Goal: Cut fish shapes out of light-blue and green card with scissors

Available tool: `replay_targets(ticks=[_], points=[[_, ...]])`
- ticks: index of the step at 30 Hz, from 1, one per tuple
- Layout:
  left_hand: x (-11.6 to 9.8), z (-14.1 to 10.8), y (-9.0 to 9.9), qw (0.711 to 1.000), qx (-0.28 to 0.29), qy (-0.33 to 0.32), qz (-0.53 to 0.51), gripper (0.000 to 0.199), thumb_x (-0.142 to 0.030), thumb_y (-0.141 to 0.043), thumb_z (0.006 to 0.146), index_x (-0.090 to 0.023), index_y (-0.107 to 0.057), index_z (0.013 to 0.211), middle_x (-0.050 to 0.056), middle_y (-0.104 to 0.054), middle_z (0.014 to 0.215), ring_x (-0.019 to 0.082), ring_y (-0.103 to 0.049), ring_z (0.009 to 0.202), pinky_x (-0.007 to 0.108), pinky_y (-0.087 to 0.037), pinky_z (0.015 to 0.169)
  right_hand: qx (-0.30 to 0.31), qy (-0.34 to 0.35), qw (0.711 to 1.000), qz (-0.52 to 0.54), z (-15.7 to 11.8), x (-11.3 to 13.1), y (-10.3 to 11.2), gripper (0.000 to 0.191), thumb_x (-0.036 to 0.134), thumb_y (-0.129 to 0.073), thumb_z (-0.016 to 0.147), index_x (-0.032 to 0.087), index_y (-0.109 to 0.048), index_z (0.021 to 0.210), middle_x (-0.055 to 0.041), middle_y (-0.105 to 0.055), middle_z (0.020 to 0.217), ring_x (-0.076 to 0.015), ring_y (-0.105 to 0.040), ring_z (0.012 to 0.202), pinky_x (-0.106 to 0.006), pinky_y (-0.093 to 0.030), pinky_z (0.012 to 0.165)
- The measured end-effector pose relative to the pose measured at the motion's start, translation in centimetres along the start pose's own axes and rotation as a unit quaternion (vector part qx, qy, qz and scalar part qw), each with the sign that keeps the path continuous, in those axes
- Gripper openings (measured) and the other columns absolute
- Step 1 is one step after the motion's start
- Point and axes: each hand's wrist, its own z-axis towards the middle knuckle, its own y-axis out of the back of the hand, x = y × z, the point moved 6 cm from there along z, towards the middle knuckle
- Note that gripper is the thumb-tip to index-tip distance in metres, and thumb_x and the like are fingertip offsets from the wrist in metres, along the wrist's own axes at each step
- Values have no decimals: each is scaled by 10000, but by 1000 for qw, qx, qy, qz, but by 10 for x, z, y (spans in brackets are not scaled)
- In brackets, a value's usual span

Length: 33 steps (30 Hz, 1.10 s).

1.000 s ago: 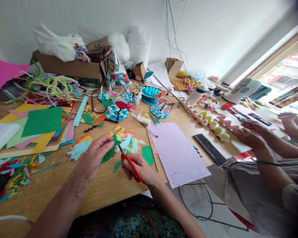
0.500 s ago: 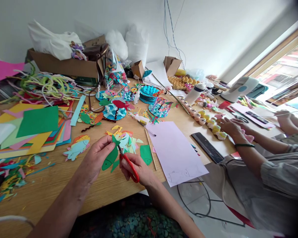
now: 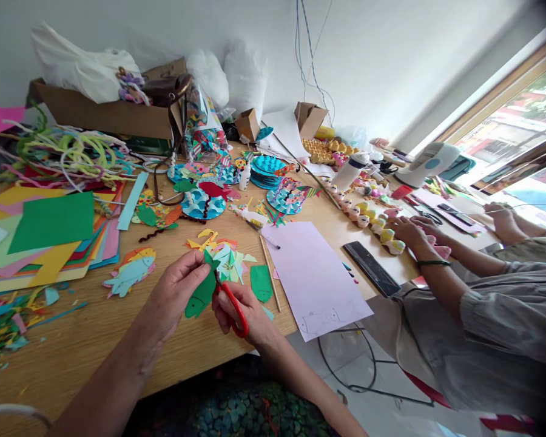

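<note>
Pinched in my left hand [image 3: 182, 290] is a green paper fish [image 3: 201, 298], its tail pointing up and its drawn eye near the bottom. My right hand [image 3: 243, 312] is closed round red-handled scissors [image 3: 236, 309], whose blades sit at the edge of the fish's tail. Behind both hands lies a loose pile of yellow, pale green and orange paper scraps [image 3: 230, 261]. A green paper piece [image 3: 261, 283] rests right of the scissors, beside a thin wooden stick [image 3: 272, 276]. Left of my left hand is a small stack of cut paper fish [image 3: 131, 272], a light blue one on top.
A lilac sheet [image 3: 316, 273] with pencilled fish lies to the right, near a black ruler [image 3: 372, 268]. Coloured paper sheets [image 3: 52, 221] and pipe cleaners [image 3: 82, 155] cover the left. A co-worker's hands [image 3: 416, 233] handle small painted pieces on the right. Blue decorated discs [image 3: 203, 203] stand behind.
The view has shifted slightly, so things on the table appear further left. A green strip that hung beside the scissors no longer shows there. Both hands keep their hold.
</note>
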Motion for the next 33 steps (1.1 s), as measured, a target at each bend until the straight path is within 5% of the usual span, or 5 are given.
replay_targets(ticks=[33], points=[[2,1,1,1000,-17,-10,-6,245,-343,-620,756,-214,-467,614,-58,-385,602,122,-349,572,226,-320,522,-31,-6,999,-10,-3,2,0,446,566,-597,795,191,-445,609,75,-426,434,-47,-357,347,-185,-261,341]])
